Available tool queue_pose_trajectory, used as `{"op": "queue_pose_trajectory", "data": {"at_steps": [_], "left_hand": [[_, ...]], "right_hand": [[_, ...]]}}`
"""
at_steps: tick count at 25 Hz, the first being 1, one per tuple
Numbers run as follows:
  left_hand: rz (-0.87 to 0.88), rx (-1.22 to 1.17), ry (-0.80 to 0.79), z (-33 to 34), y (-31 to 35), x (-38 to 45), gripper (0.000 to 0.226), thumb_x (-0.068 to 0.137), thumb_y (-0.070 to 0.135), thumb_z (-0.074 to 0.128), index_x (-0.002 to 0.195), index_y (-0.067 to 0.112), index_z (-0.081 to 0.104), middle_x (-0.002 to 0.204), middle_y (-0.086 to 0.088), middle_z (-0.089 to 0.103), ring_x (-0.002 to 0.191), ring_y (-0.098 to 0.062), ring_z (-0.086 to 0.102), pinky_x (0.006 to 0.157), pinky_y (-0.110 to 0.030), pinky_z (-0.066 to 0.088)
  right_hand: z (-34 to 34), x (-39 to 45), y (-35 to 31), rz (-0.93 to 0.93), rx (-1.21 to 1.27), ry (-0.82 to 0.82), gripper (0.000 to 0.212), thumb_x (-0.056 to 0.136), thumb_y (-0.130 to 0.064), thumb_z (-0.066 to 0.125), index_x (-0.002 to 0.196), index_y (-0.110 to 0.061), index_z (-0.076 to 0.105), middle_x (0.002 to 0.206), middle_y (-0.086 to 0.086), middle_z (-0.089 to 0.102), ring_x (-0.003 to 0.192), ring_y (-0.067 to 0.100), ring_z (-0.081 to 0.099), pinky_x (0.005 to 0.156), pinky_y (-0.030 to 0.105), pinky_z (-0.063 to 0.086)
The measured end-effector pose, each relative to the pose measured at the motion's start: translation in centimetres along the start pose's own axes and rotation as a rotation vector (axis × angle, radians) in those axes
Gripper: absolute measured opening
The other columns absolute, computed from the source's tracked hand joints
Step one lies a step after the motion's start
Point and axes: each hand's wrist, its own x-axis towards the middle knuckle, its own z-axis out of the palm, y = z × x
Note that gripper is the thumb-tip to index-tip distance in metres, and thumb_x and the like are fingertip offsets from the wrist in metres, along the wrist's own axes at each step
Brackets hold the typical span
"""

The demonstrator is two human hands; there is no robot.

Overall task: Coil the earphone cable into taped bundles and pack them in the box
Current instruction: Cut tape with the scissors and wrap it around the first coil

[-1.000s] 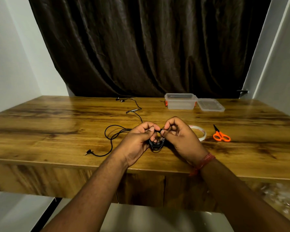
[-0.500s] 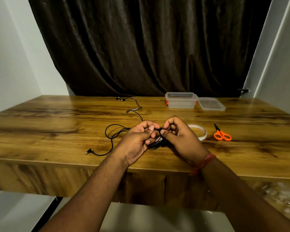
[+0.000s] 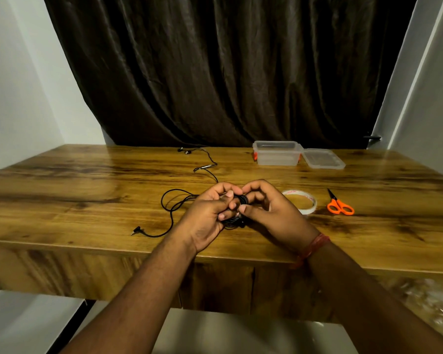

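Observation:
Over the near middle of the wooden table (image 3: 62, 195), my left hand (image 3: 210, 215) and my right hand (image 3: 269, 213) meet around a small black coiled cable bundle (image 3: 234, 221), fingers of both curled on it. Most of the bundle is hidden between the hands. A second, loose black earphone cable (image 3: 173, 208) trails left of my hands, its plug (image 3: 136, 230) near the front edge and its earbuds (image 3: 183, 150) far back. A roll of tape (image 3: 304, 203) lies just right of my right hand. The clear plastic box (image 3: 276, 157) stands at the back, open.
The box's clear lid (image 3: 322, 158) lies beside it on the right. Orange-handled scissors (image 3: 339, 204) rest right of the tape. A dark curtain (image 3: 228, 72) hangs behind the table. White walls close in on both sides.
Both hands stay together on the bundle, with the fingers shifting round it. The loose cable, tape and scissors have not moved.

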Motion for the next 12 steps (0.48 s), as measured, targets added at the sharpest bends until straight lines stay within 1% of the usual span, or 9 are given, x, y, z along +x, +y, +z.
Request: {"op": "queue_pose_trajectory", "data": {"at_steps": [2, 3, 4, 6, 8, 12], "left_hand": [[0.005, 0.032, -0.030, -0.10, -0.18, 0.00, 0.023, 0.100, 0.002, 0.040, 0.094, 0.009, 0.062, 0.065, 0.001, 0.047, 0.043, -0.002, 0.031, 0.063, -0.032, 0.011], [0.005, 0.043, -0.037, -0.03, -0.17, -0.04, 0.024, 0.100, 0.002, 0.040, 0.094, 0.009, 0.062, 0.064, 0.000, 0.047, 0.044, -0.002, 0.031, 0.062, -0.029, 0.014], [0.005, 0.046, -0.040, 0.08, -0.11, -0.08, 0.024, 0.100, 0.002, 0.039, 0.093, 0.009, 0.062, 0.064, 0.000, 0.048, 0.045, -0.002, 0.032, 0.060, -0.025, 0.019], [0.011, 0.028, -0.046, 0.36, 0.09, -0.24, 0.024, 0.100, 0.000, 0.038, 0.093, 0.007, 0.060, 0.064, -0.001, 0.047, 0.046, -0.003, 0.032, 0.054, -0.015, 0.031], [0.014, 0.008, -0.046, 0.55, 0.23, -0.33, 0.023, 0.100, -0.001, 0.037, 0.093, 0.006, 0.058, 0.064, -0.002, 0.045, 0.048, -0.005, 0.033, 0.050, -0.013, 0.035], [0.016, 0.071, -0.047, 0.82, 0.31, -0.45, 0.020, 0.099, 0.003, 0.039, 0.096, 0.007, 0.059, 0.064, -0.003, 0.048, 0.055, -0.010, 0.040, 0.052, -0.017, 0.036]], "right_hand": [[-0.08, 0.16, 0.29, 0.003, -0.001, 0.028, 0.022, 0.090, -0.014, 0.063, 0.111, -0.014, 0.056, 0.101, 0.029, 0.061, 0.090, 0.035, 0.062, 0.080, 0.059, 0.052], [-0.14, 0.21, 0.32, -0.001, 0.003, 0.047, 0.016, 0.091, -0.012, 0.062, 0.107, -0.013, 0.057, 0.097, 0.029, 0.062, 0.088, 0.035, 0.061, 0.078, 0.060, 0.051], [-0.19, 0.24, 0.26, 0.001, 0.021, 0.064, 0.012, 0.092, -0.008, 0.061, 0.103, -0.012, 0.058, 0.091, 0.026, 0.063, 0.085, 0.034, 0.060, 0.075, 0.059, 0.050], [-0.32, 0.24, 0.22, 0.018, 0.084, 0.086, 0.011, 0.092, -0.004, 0.061, 0.097, -0.013, 0.057, 0.084, 0.017, 0.061, 0.083, 0.032, 0.057, 0.074, 0.052, 0.047], [-0.39, 0.25, 0.30, 0.021, 0.132, 0.089, 0.011, 0.088, -0.009, 0.063, 0.095, -0.015, 0.057, 0.085, 0.016, 0.060, 0.082, 0.034, 0.056, 0.074, 0.052, 0.045], [-0.31, 0.36, 0.55, -0.008, 0.079, 0.093, 0.007, 0.086, -0.018, 0.063, 0.092, -0.021, 0.060, 0.089, 0.019, 0.059, 0.085, 0.032, 0.056, 0.078, 0.050, 0.045]]}}
